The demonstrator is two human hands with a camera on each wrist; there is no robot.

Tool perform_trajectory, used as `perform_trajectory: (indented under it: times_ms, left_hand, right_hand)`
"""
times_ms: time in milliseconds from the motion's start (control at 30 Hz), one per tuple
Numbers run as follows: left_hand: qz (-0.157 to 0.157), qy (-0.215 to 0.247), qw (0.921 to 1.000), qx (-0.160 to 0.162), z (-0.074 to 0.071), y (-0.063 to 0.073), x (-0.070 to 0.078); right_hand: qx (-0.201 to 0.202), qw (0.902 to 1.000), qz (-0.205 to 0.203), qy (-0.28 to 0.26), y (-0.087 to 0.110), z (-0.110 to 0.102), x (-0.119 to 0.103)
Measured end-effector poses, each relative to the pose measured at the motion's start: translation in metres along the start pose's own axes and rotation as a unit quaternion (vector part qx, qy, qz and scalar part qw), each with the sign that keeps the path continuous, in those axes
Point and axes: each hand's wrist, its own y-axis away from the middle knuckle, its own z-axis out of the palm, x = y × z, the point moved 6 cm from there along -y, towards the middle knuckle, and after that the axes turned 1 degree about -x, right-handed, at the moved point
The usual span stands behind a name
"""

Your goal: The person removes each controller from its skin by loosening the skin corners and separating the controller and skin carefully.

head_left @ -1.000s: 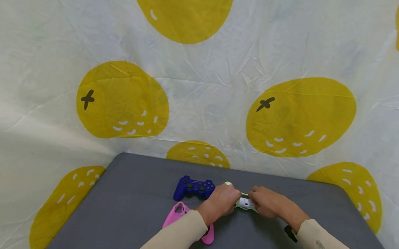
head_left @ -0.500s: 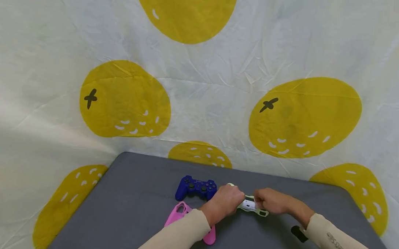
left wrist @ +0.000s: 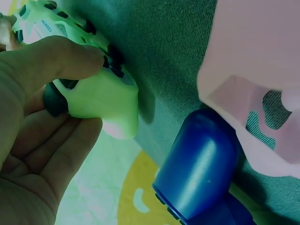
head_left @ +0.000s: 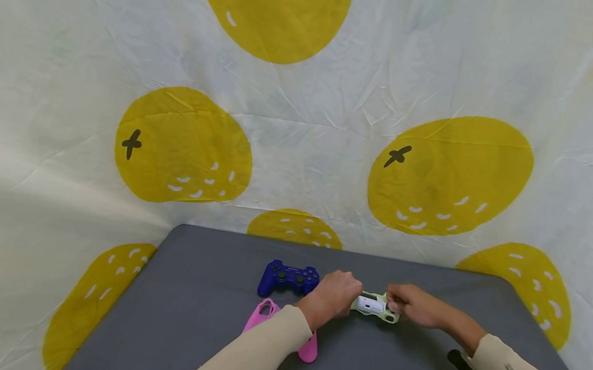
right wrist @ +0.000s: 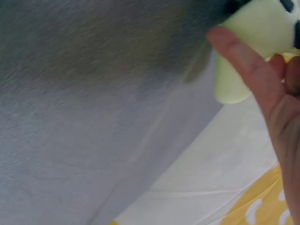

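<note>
A white game controller (head_left: 369,304) wears a pale green silicone cover (left wrist: 105,96), its top edge turned toward me in the head view. My left hand (head_left: 330,298) grips the left end, with the thumb (left wrist: 77,60) on one side and fingers on the other. At the opposite end, my right hand (head_left: 418,306) pinches the green cover, its index finger or thumb (right wrist: 239,56) lying along the pale surface. White shell still shows between the hands. Much of the left end is hidden by my left hand in the head view.
A blue game controller (head_left: 291,275) lies just left of my left hand. Nearer to me, a pink silicone cover (head_left: 261,314) is partly hidden under my left forearm. All rest on a grey table (head_left: 185,295) backed by a white curtain (head_left: 307,163) with yellow fruit prints.
My right hand has shifted slightly right along the controller, and more of the green cover's right end shows. The left hand keeps its grip. The blue controller and pink cover stay put.
</note>
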Motion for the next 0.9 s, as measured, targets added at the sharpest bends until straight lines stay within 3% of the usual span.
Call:
perform_trajectory:
  times_ms: [300,400,467,567,667,767,900]
  left_hand:
    - [-0.005,0.026,0.9995,-0.018,0.0,-0.003,-0.003]
    - [-0.002,0.029,0.9991,-0.032,0.001,-0.004,-0.003]
    - [0.001,0.024,0.999,-0.039,0.001,-0.005,-0.003]
    - [0.009,0.014,0.999,-0.041,0.0,-0.006,-0.001]
    - [0.013,0.007,0.999,-0.041,-0.001,-0.007,0.001]
    - [0.009,0.007,0.9989,-0.046,-0.002,-0.008,0.002]
    - [0.0,0.009,0.9987,-0.049,-0.002,-0.009,0.002]
  right_hand:
    - [0.074,0.9968,-0.014,0.027,0.018,0.001,0.019]
    - [0.124,0.991,-0.031,0.04,0.021,0.002,0.025]
    - [0.177,0.9813,-0.047,0.059,0.024,0.002,0.027]
    - [0.269,0.9578,-0.07,0.073,0.029,0.002,0.028]
    - [0.327,0.937,-0.095,0.079,0.033,0.004,0.025]
    - [0.341,0.9225,-0.116,0.138,0.035,0.005,0.014]
    - [0.314,0.9005,-0.141,0.265,0.031,0.01,-0.005]
